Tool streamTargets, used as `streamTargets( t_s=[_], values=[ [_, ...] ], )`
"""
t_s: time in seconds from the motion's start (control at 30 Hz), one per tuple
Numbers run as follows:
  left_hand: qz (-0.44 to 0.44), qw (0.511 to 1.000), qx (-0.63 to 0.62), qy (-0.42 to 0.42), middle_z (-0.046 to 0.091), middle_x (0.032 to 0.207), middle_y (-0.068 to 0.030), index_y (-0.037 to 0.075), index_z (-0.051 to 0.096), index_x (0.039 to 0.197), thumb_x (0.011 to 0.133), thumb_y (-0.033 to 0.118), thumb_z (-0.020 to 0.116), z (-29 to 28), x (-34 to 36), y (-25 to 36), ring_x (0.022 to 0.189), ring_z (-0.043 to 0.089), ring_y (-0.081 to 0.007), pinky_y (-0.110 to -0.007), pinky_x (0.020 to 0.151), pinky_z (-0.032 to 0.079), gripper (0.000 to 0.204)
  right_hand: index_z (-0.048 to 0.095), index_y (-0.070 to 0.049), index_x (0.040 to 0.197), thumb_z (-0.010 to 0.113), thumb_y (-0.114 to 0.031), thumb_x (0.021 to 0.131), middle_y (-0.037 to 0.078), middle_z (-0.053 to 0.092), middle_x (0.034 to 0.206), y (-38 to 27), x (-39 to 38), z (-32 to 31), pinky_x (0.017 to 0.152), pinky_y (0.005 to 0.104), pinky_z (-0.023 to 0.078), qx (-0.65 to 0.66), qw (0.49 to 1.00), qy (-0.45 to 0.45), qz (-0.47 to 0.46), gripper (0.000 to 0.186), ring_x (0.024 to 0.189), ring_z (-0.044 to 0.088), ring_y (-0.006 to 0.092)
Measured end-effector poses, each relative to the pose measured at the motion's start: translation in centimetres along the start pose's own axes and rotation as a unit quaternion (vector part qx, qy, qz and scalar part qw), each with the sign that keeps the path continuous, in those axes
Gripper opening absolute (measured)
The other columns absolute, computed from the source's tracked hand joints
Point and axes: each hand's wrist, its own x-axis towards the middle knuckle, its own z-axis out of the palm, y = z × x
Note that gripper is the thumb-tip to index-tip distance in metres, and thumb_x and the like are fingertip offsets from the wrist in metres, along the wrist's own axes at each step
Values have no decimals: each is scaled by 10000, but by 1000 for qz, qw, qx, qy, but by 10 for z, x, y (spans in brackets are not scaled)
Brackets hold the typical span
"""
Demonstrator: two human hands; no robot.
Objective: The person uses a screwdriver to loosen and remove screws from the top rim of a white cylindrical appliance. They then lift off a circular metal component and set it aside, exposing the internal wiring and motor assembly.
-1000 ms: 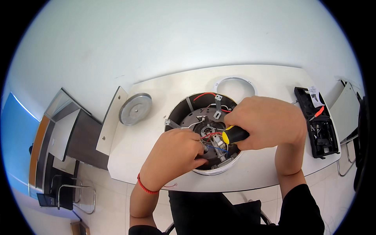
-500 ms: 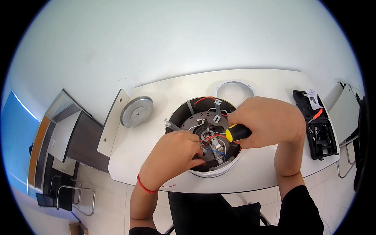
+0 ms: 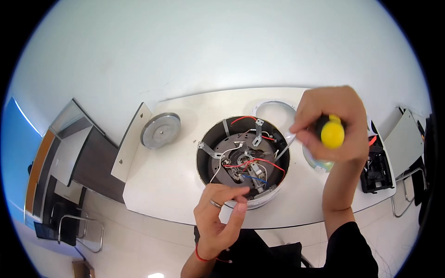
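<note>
A round white appliance housing (image 3: 259, 204) stands open side up on the table, its inside showing metal brackets, a grey plate and red, white and blue wires (image 3: 252, 162). My right hand (image 3: 340, 109), raised over the housing's right side, is closed round a screwdriver (image 3: 333, 134) with a yellow and black handle. Its thin shaft slants down toward the housing's right inner wall. At the near rim my left hand (image 3: 218, 220) hovers with thumb and forefinger brought together in a pinch. Whatever lies between those fingertips is too small to make out.
A round grey metal cover (image 3: 161, 131) lies at the left of the white table (image 3: 162, 185). Behind the housing rests a white ring (image 3: 276, 104). A black tool case (image 3: 378, 167) sits at the right edge. A shiny disc (image 3: 320, 162) shows partly under my right hand.
My left hand has drawn out of the housing toward me. My right hand has lifted the screwdriver up and to the right, uncovering more of the wiring.
</note>
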Motion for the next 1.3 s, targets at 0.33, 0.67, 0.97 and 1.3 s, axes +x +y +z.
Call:
streamTargets(
  t_s=[0.33, 0.67, 0.97, 1.3],
  values=[
    [-114, 850, -482, 182, 592, 1235, -116, -16, 534, 1385, 1144, 283, 476, 40, 17, 28, 1066, 587, -183, -376, 922, 493, 389, 746, -52, 913, 857, -64, 693, 59, 684, 844, -33, 7, 71, 490, 285, 443, -68, 987, -15, -146, 247, 597, 632, 204],
    [-34, 857, -422, 293, 475, 787, 6, 80, 565, 1096, 1146, 261, 468, -24, 38, -32, 735, 487, -136, -316, 690, 412, 212, 737, -38, 1038, 900, -186, 754, 104, 725, 925, -11, 14, 52, 727, 356, 542, -155, 981, -3, 114, 359, 837, 697, 275],
    [-130, 916, -288, 245, 440, 740, 11, 37, 604, 1163, 1089, 127, 543, -34, 21, -69, 627, 476, -105, -268, 614, 387, 132, 448, -73, 1551, 917, -354, 702, 206, 703, 1142, 64, 0, 68, 941, 451, 539, -270, 888, -206, 311, 1009, 1041, 675, 395],
    [-229, 959, -75, 148, 379, 642, 72, 1, 513, 1285, 929, 170, 817, -24, 24, -45, 610, 318, -30, -222, 574, 254, 497, 259, -133, 1646, 924, -298, 690, 246, 714, 1119, 49, 23, 78, 829, 508, 552, -310, 837, -280, 354, 1177, 997, 696, 444]
  ],
)
